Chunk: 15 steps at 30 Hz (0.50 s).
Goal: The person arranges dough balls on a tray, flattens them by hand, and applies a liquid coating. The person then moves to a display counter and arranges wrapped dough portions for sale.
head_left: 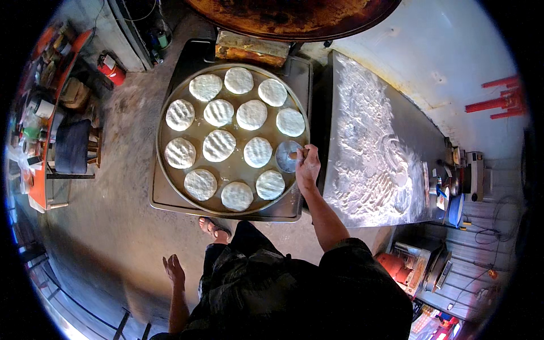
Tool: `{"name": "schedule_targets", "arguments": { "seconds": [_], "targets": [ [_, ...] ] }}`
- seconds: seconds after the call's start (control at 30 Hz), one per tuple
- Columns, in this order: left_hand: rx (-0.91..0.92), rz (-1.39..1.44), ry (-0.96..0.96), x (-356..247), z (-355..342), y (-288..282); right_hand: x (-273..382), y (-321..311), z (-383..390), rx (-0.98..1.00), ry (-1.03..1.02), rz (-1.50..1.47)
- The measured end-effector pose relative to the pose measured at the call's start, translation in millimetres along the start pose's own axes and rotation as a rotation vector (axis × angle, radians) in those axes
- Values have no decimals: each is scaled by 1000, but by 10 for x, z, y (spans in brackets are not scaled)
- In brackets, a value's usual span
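Note:
My right hand is closed around the wooden handle of a round, flat metal disc tool. The disc is over the right side of a large round metal pan, among the dough pieces; whether it presses on dough beneath is hidden. Several floured, flattened dough rounds are spread across the pan. Finger-like grooves mark some of them, such as the dough round near the middle. Away from the pan, my left hand hangs low over the floor with its fingers apart, holding nothing.
The pan rests on a dark rectangular stand. To the right is a metal table strewn with flour. A large rust-brown round lid overhangs the far side. An orange table and a fire extinguisher stand at left.

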<state>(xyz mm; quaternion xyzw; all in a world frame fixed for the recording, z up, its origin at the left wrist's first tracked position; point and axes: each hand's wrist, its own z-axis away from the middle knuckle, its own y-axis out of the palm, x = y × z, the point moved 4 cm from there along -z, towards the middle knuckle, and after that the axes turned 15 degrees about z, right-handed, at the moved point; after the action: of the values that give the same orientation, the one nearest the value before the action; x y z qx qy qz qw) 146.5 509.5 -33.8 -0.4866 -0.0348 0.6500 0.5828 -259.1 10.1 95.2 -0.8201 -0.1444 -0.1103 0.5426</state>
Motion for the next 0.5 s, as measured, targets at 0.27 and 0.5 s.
{"name": "schedule_targets", "arguments": {
  "seconds": [0.27,0.5],
  "targets": [
    [36,-74,232,212,-81,31,71,174,-65,37,-42,67],
    [-14,25,30,-125,-48,-51,-133,-48,-90,-67,153,-87]
  ]
}}
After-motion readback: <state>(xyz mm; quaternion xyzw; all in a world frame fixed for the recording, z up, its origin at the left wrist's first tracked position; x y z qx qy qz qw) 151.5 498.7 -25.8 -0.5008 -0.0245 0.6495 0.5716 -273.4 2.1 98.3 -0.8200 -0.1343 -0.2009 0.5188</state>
